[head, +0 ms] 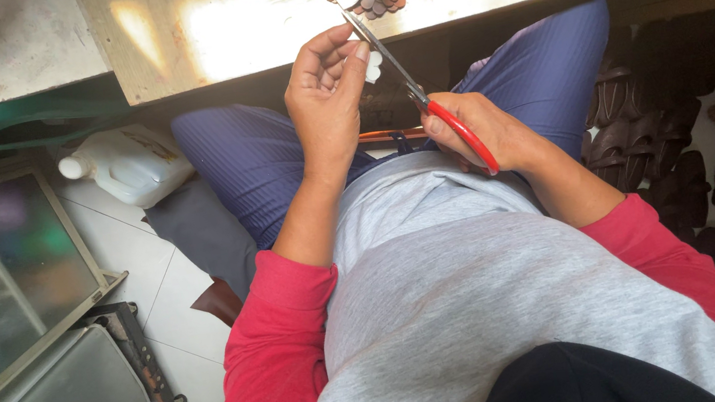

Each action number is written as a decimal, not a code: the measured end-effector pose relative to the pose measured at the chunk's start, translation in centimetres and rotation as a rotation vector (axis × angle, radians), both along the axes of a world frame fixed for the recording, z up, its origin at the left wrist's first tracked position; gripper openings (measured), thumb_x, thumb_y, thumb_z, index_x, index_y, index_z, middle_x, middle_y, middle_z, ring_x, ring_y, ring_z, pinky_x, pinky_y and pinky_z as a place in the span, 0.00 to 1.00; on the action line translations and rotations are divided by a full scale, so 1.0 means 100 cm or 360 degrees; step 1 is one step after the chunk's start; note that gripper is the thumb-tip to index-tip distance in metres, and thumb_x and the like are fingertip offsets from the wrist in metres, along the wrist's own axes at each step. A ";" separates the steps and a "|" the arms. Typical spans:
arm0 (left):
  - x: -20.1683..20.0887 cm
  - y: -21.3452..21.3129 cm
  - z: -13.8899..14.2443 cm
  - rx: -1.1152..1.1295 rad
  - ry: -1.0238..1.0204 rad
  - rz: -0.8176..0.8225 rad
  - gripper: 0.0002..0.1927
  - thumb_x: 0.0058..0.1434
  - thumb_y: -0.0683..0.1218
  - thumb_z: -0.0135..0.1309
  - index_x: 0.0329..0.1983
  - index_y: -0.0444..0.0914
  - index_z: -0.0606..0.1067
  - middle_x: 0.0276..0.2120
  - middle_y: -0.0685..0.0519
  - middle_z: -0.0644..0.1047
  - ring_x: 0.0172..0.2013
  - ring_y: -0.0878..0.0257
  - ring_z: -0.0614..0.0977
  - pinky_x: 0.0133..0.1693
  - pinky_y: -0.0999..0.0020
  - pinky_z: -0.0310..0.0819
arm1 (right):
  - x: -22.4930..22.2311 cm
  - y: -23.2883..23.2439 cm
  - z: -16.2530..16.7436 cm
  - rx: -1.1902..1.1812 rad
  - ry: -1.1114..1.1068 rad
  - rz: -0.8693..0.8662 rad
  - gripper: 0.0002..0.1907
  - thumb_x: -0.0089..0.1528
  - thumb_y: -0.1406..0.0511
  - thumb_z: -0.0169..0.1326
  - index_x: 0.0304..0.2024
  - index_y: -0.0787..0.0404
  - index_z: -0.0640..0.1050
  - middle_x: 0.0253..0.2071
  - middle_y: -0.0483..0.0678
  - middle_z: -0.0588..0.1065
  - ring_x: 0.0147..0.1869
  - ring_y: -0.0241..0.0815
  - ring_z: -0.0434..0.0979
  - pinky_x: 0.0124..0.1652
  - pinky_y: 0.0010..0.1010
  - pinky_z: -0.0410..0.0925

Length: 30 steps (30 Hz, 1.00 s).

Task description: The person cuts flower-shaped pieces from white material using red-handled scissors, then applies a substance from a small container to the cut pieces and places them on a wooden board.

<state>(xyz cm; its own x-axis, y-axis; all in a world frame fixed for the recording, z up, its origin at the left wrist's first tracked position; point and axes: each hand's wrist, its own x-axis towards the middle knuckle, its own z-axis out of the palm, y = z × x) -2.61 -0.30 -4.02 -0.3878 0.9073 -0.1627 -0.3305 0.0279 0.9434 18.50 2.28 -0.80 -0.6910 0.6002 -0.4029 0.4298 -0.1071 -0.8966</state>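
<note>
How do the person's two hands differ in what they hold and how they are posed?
The left hand pinches a small white piece with raised fingertips; the right hand closes around the red handle of the scissors. The left hand is higher, nearer the wooden table; the right hand is low over the lap. Both are bare.

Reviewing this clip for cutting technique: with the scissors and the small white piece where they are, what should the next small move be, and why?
Probably close the blades a little while the left hand turns the small white piece into them. The right hand grips the red-handled scissors with the blades pointing up past that piece, which is pinched in the fingertips right against the blade. Whether the blade is already biting in cannot be told.
</note>
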 end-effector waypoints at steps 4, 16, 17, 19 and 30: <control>-0.001 0.001 -0.006 0.0002 -0.0010 0.0030 0.13 0.68 0.37 0.59 0.55 0.31 0.75 0.44 0.49 0.80 0.44 0.67 0.82 0.47 0.75 0.79 | -0.001 -0.001 -0.002 -0.0133 0.0026 -0.0117 0.26 0.69 0.44 0.41 0.36 0.59 0.69 0.22 0.41 0.65 0.21 0.29 0.67 0.22 0.24 0.69; 0.001 0.008 -0.020 0.0060 -0.0116 0.0005 0.16 0.67 0.35 0.57 0.58 0.31 0.74 0.48 0.47 0.79 0.49 0.65 0.82 0.51 0.73 0.79 | 0.002 -0.001 -0.006 -0.0211 0.0152 -0.0142 0.23 0.72 0.48 0.39 0.39 0.60 0.69 0.23 0.40 0.63 0.23 0.30 0.66 0.25 0.24 0.68; 0.002 0.008 -0.019 0.0051 -0.0112 -0.0003 0.16 0.67 0.34 0.57 0.58 0.31 0.74 0.48 0.47 0.79 0.48 0.66 0.82 0.50 0.73 0.79 | 0.002 -0.001 -0.006 -0.0222 0.0147 -0.0148 0.23 0.72 0.48 0.39 0.40 0.60 0.69 0.23 0.40 0.63 0.23 0.30 0.66 0.26 0.24 0.68; 0.005 0.009 -0.016 0.0056 -0.0068 -0.0006 0.16 0.67 0.34 0.58 0.58 0.31 0.75 0.48 0.47 0.79 0.48 0.66 0.82 0.51 0.73 0.79 | 0.002 -0.001 -0.005 -0.0235 0.0151 -0.0165 0.22 0.72 0.48 0.39 0.41 0.60 0.69 0.23 0.40 0.63 0.24 0.30 0.66 0.26 0.25 0.68; 0.009 0.004 -0.001 0.0056 -0.0165 -0.0021 0.19 0.74 0.37 0.52 0.67 0.32 0.69 0.52 0.45 0.78 0.52 0.65 0.83 0.54 0.73 0.82 | 0.003 -0.002 -0.007 -0.0254 0.0167 -0.0201 0.25 0.71 0.46 0.38 0.41 0.60 0.69 0.22 0.40 0.61 0.23 0.30 0.63 0.26 0.25 0.68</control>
